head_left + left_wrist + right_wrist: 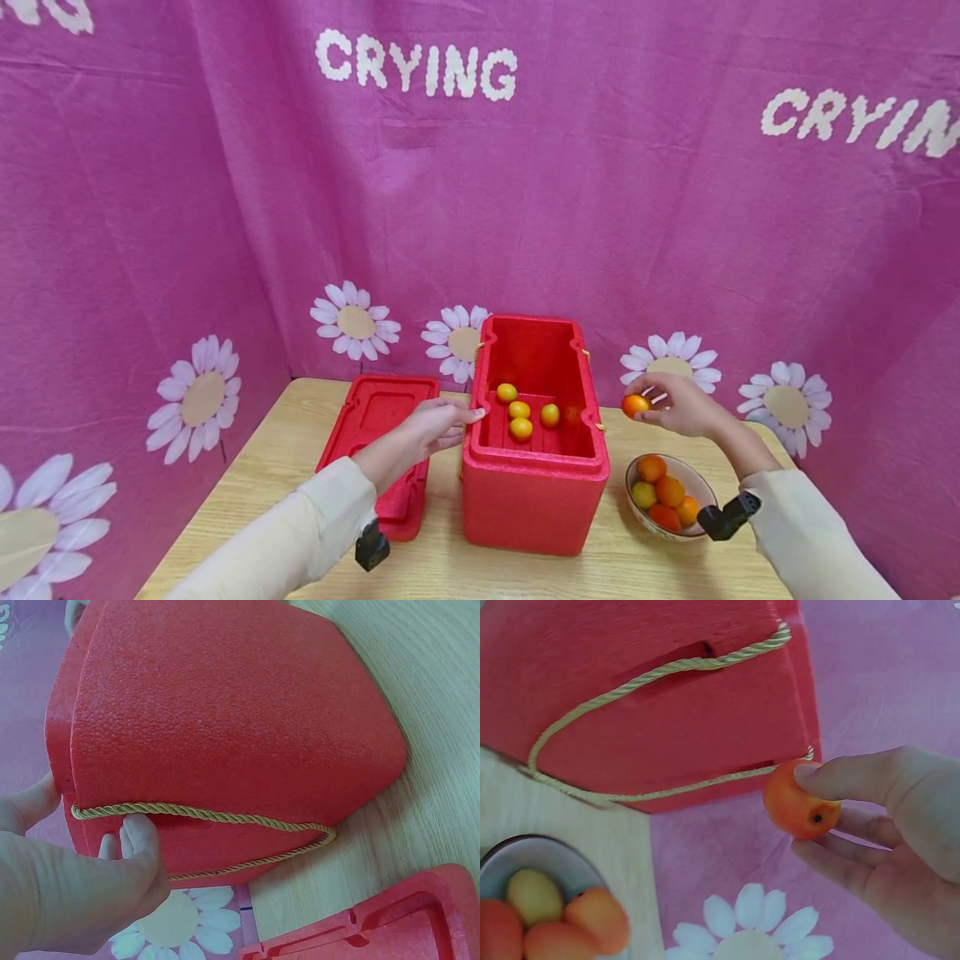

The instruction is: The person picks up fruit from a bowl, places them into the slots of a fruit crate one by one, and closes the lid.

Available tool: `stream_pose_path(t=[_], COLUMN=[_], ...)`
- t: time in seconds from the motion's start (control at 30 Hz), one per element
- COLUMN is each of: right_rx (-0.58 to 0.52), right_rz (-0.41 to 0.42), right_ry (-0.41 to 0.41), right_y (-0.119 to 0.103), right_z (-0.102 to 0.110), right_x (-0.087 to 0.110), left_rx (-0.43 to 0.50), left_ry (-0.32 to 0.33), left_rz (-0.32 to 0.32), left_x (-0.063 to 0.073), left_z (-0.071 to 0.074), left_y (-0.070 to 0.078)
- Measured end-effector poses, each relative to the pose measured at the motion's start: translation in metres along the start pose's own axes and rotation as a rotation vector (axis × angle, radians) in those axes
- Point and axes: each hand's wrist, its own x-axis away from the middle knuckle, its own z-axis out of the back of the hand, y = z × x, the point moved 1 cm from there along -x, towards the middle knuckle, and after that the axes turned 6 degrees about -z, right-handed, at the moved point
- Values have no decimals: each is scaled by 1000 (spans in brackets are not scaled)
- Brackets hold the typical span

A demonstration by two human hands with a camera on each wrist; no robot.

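Observation:
A red foam box (532, 508) stands uncovered on the table with several small yellow-orange fruits (521, 429) on its floor. My left hand (438, 421) grips its left rim, thumb on the edge and fingers against the outer wall beside a gold rope handle (202, 814). To the right of the box, my right hand (686, 404) pinches a round orange fruit (799, 799) between thumb and fingers, held in the air behind the bowl (708, 487). A dark spot shows on that fruit in the right wrist view. More orange fruits (670, 490) and a yellowish one (643, 495) lie in the bowl.
A red lid (386, 408) lies on the wooden table (255, 475) left of the box, partly behind the left forearm. Pink cloth (450, 192) with white daisies and lettering hangs behind and at both sides. A black wrist camera (727, 517) overlaps the bowl's right edge.

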Motion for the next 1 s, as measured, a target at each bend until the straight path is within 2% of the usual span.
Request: stream_pose_path(t=[0.13,0.37,0.6,0.8,1.0], right_rx=[22,62,29,24,-16], right_rz=[-20,-143,-119,-147,-137], right_ry=[-2,-48,-52,-53,-83], right_y=[-5,-19,-31,-42,-49], right_z=[5,12,14,14,8], right_x=[-12,-28,-45,-60,-80], left_rx=[3,6,-12,-11,1], left_ry=[21,25,38,38,40], left_rz=[15,23,32,32,30], left_x=[1,2,-1,-1,1], left_z=[-3,-4,-1,-1,-1], left_y=[1,3,2,2,2])
